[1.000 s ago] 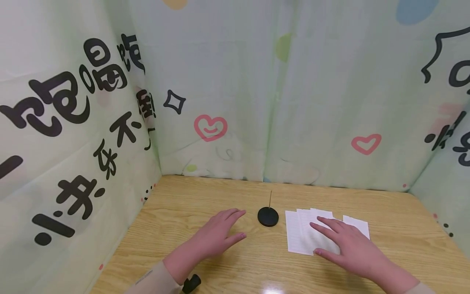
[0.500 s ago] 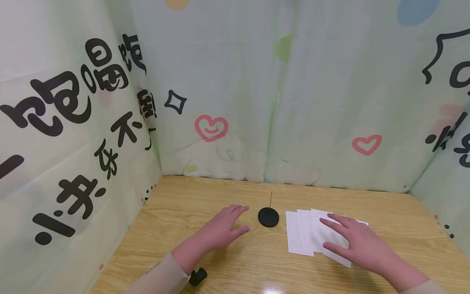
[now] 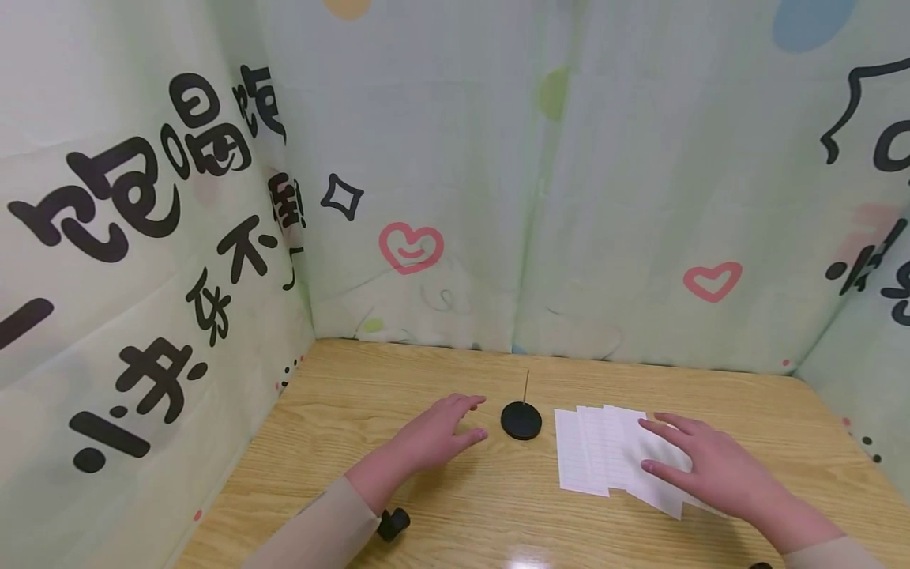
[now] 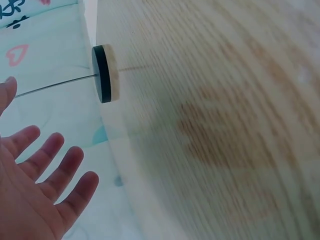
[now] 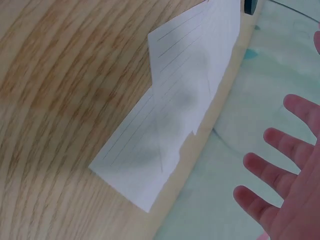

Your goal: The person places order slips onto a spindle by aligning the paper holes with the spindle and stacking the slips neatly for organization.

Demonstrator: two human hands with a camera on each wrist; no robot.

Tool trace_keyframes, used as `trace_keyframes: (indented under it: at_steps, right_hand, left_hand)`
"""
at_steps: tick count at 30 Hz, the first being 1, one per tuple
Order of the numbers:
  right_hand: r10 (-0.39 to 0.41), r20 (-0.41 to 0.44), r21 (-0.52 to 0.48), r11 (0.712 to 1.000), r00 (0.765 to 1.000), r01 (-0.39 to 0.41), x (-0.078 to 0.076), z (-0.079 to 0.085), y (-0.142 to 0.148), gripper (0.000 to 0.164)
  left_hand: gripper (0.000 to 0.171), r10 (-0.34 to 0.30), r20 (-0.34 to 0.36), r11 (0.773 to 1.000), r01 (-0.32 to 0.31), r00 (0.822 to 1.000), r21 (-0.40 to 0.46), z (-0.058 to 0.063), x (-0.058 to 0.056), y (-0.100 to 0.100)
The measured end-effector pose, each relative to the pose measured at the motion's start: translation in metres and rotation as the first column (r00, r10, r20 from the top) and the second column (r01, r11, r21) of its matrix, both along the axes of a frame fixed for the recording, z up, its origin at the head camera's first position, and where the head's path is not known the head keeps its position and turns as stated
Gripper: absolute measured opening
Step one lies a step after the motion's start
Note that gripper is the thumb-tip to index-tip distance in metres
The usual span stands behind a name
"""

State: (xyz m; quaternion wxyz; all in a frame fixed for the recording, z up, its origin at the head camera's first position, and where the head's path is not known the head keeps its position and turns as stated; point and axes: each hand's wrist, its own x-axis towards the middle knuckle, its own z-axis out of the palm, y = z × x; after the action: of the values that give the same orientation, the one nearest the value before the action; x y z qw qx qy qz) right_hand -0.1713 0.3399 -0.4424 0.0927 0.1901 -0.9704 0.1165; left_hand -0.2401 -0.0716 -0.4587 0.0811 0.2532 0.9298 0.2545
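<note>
A black round base with a thin upright spike, a bill spike (image 3: 521,420), stands near the middle of the wooden table. To its left my left hand (image 3: 437,435) hovers with fingers spread, holding nothing; the left wrist view shows its open palm (image 4: 25,190) facing the spike. Right of the base lie several overlapping sheets of white lined paper (image 3: 590,454), fanned out sideways. Over the right part of these sheets is my right hand (image 3: 700,466), fingers apart and nothing in them. It hides some of the paper in the head view. The lined sheets (image 5: 180,85) show plainly in the right wrist view.
Printed curtains (image 3: 455,158) enclose the table (image 3: 398,367) at the back and both sides. A small black object (image 3: 393,524) shows beside the left sleeve, and part of another dark thing (image 3: 761,565) shows by the right sleeve.
My right hand has drifted right across the sheets, uncovering more of the middle ones. My left hand has shifted slightly right, closer to the spike's base. The papers and spike stay in place.
</note>
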Motion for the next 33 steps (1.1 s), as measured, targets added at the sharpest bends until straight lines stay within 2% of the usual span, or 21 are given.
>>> trace_keyframes:
  at_steps: [10, 17, 33]
  right_hand:
    - [-0.044, 0.063, 0.016, 0.999, 0.997, 0.043, -0.008, -0.005, 0.021, 0.064]
    - [-0.071, 0.111, 0.032, 0.997, 0.991, 0.067, -0.014, -0.005, 0.034, 0.069]
    - [-0.132, 0.211, 0.092, 0.989, 0.968, 0.115, -0.029, -0.011, 0.047, 0.079]
  left_hand:
    - [0.059, 0.016, 0.041, 1.000, -0.015, 0.999, -0.010, 0.000, -0.010, 0.008]
    - [0.059, 0.016, 0.046, 1.000, -0.014, 0.999, -0.025, -0.003, -0.019, 0.011]
    - [0.068, -0.022, 0.108, 0.998, 0.028, 0.994, -0.056, -0.009, -0.041, 0.028]
